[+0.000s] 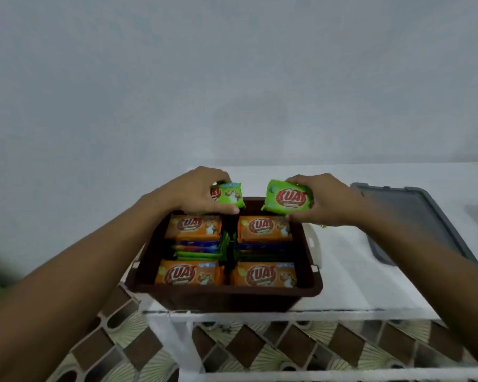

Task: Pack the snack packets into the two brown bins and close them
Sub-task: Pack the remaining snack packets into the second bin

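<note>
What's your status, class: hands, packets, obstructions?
Left hand grips green Kuat packet; right hand grips second green packet, over brown bin. Bin open, orange packets on top. Grey lid lies right; nothing blocking.

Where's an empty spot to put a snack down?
The white table is bare between the brown bin and the grey lid. The bin is crowded: orange packets, blue and green ones between them. Its far end is hidden behind the left hand and the right hand, each holding a green packet.
</note>
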`<state>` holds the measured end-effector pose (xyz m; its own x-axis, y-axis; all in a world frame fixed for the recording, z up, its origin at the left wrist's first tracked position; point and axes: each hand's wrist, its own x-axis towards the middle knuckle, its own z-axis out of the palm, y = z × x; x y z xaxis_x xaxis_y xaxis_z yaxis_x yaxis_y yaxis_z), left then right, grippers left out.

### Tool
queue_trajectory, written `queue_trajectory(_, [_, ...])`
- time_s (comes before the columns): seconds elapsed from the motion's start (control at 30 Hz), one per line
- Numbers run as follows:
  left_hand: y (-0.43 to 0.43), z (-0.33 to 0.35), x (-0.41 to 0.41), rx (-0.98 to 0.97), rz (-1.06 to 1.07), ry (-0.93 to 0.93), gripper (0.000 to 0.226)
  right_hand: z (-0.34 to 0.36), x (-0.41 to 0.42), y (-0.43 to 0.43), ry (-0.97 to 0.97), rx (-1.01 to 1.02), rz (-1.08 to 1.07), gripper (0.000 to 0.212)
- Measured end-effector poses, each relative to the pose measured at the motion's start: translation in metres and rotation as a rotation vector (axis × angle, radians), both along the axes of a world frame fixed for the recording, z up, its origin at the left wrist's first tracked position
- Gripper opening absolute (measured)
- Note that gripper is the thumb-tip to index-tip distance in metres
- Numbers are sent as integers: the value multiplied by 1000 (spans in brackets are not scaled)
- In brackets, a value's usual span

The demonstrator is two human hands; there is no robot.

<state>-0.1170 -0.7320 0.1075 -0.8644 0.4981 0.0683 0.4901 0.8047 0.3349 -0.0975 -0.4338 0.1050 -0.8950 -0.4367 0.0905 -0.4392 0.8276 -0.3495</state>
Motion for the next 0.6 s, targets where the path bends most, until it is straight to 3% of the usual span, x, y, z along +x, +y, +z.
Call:
queue_trajectory(0.13, [-10,-10,39,8,-49,-66,55,-8,31,-30,-18,162,164,66])
queue_trajectory(0.23, [-15,-19,61,-94,-84,-73,59,-22,45,-44,-117,213,316,60])
queue_trajectory(0.37, [-24,-32,77,-239,-113,-153,69,-35,54,-51,-89,414,369,42])
queue_trajectory(0.6, [-38,-43,82,-112,-164,-347,25,-44,62,-55,14,482,304,39])
